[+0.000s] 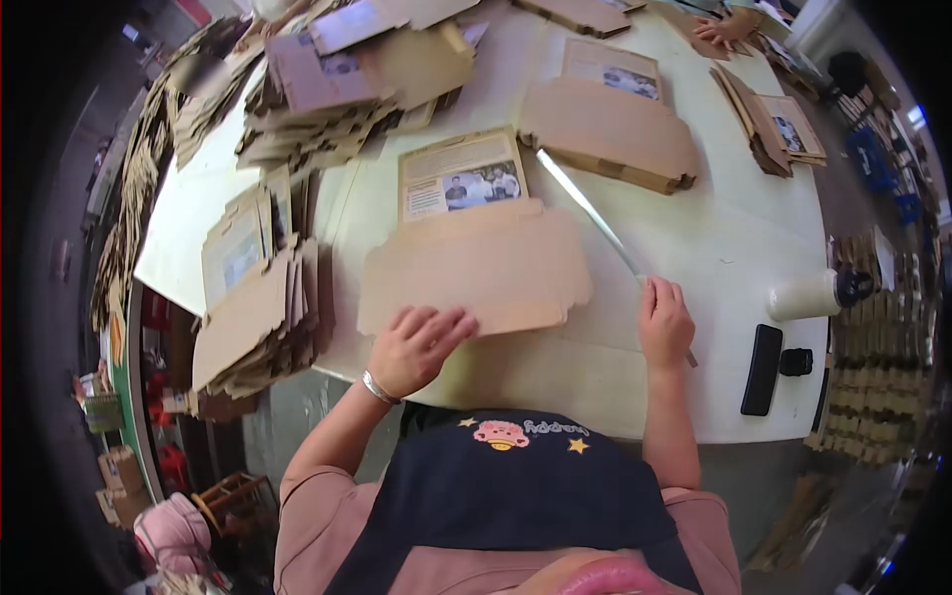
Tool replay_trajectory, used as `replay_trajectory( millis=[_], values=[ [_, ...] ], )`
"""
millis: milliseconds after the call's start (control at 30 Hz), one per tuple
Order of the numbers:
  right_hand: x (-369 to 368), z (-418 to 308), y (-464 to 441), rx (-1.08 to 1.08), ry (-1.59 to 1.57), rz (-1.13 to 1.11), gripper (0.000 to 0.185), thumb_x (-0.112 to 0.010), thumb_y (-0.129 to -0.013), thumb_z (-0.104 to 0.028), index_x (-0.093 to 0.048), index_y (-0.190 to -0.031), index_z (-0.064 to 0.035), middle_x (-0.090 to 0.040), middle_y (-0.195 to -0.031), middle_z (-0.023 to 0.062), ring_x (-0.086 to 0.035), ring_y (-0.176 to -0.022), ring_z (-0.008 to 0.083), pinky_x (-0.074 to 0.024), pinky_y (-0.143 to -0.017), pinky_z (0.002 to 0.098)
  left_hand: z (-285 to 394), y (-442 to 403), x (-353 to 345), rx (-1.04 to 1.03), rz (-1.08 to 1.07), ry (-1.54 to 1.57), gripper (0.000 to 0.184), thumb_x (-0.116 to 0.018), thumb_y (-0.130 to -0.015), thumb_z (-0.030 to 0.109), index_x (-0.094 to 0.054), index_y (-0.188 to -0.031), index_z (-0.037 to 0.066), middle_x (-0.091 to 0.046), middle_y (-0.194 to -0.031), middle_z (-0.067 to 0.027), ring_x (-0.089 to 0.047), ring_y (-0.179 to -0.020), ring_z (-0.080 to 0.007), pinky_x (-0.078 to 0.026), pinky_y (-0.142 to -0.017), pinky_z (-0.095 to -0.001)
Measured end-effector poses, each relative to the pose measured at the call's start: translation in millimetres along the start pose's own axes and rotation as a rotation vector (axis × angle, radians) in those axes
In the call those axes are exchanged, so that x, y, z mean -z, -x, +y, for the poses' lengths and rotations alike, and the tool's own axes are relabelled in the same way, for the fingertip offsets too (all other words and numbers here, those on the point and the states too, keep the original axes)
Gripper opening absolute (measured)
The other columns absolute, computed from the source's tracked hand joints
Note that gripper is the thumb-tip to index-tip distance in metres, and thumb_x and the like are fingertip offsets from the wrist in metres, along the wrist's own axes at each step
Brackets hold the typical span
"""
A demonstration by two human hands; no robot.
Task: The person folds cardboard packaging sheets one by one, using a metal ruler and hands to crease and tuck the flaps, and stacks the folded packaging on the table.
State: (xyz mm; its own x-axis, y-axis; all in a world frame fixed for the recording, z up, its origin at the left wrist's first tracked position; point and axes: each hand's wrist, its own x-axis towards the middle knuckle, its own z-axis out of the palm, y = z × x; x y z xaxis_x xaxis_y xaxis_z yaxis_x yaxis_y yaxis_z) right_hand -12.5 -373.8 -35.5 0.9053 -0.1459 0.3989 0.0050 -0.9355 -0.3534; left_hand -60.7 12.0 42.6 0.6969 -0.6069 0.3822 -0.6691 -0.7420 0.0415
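A flat die-cut cardboard box blank (476, 263), with a printed photo panel (464, 178) at its far end, lies on the table in front of me. My left hand (416, 342), wearing a silver bracelet, has its fingers curled together over the blank's near edge. To the right, my right hand (663, 315) is closed around a long, thin, flat metal strip (595, 218). The strip points away toward the far left and its tip rests near another stack of cardboard. Its short lower end shows below my hand. Whether it has a sharp edge I cannot tell.
Cardboard stacks lie at left (263, 297), far left (337, 99), behind (610, 129) and far right (759, 124). A white bottle (803, 296), a black phone (762, 370) and a small black case (796, 362) sit near the right edge. Another person's hand (722, 35) rests on cardboard.
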Motion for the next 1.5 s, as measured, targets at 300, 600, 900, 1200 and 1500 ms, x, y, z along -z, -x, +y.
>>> replay_trajectory(
  millis=[300, 600, 900, 1200, 1500],
  values=[
    [25.5, 5.2, 3.5, 0.026, -0.296, -0.086, 0.013, -0.068, -0.102, -0.019, -0.071, -0.106, -0.0067, -0.071, -0.093, 0.0065, -0.066, -0.075, 0.0181, -0.0523, -0.067, 0.0306, -36.5, 0.6, -55.8, 0.349, -0.102, 0.21, 0.06, -0.07, -0.094, 0.045, -0.057, -0.146, 0.02, -0.044, -0.16, -0.0148, -0.038, -0.148, -0.0424, -0.03, -0.121, -0.0582],
    [143.2, 55.5, -13.6, 0.029, 0.015, -0.478, 0.027, -0.08, -0.091, -0.027, -0.072, -0.089, -0.0018, -0.068, -0.079, 0.0079, -0.064, -0.073, 0.0185, -0.0501, -0.069, 0.0307, -63.2, -11.1, -85.4, 0.176, -0.229, 0.075, 0.061, -0.052, -0.098, 0.065, -0.05, -0.153, 0.04, -0.036, -0.168, -0.0062, -0.025, -0.157, -0.039, -0.012, -0.125, -0.0653],
    [122.8, 76.4, -30.8, 0.087, -0.047, -0.692, 0.03, -0.087, -0.084, -0.03, -0.073, -0.086, -0.0031, -0.07, -0.078, 0.0086, -0.064, -0.068, 0.0214, -0.0504, -0.065, 0.0319, -60.6, -11.1, -86.1, 0.221, -0.197, 0.088, 0.062, -0.06, -0.093, 0.066, -0.055, -0.15, 0.039, -0.039, -0.167, -0.002, -0.027, -0.156, -0.036, -0.015, -0.126, -0.063],
    [50.6, -9.2, -12.3, 0.09, -0.252, -0.772, 0.026, -0.085, -0.085, -0.027, -0.072, -0.098, -0.0091, -0.07, -0.075, 0.0038, -0.065, -0.071, 0.0139, -0.0522, -0.071, 0.0278, -57.9, -11.8, -92.2, 0.253, -0.11, 0.088, 0.062, -0.061, -0.088, 0.073, -0.062, -0.142, 0.042, -0.048, -0.16, 0.0006, -0.034, -0.152, -0.0331, -0.019, -0.123, -0.0662],
    [47.5, -36.3, 5.1, 0.471, -0.288, -0.59, 0.026, -0.083, -0.088, -0.027, -0.069, -0.1, -0.0095, -0.07, -0.08, 0.006, -0.063, -0.065, 0.024, -0.0504, -0.062, 0.036, -30.2, -9.4, -80.2, 0.425, -0.212, 0.091, 0.064, -0.061, -0.094, 0.063, -0.059, -0.147, 0.028, -0.045, -0.162, -0.0057, -0.032, -0.153, -0.0373, -0.021, -0.122, -0.067]
  ],
)
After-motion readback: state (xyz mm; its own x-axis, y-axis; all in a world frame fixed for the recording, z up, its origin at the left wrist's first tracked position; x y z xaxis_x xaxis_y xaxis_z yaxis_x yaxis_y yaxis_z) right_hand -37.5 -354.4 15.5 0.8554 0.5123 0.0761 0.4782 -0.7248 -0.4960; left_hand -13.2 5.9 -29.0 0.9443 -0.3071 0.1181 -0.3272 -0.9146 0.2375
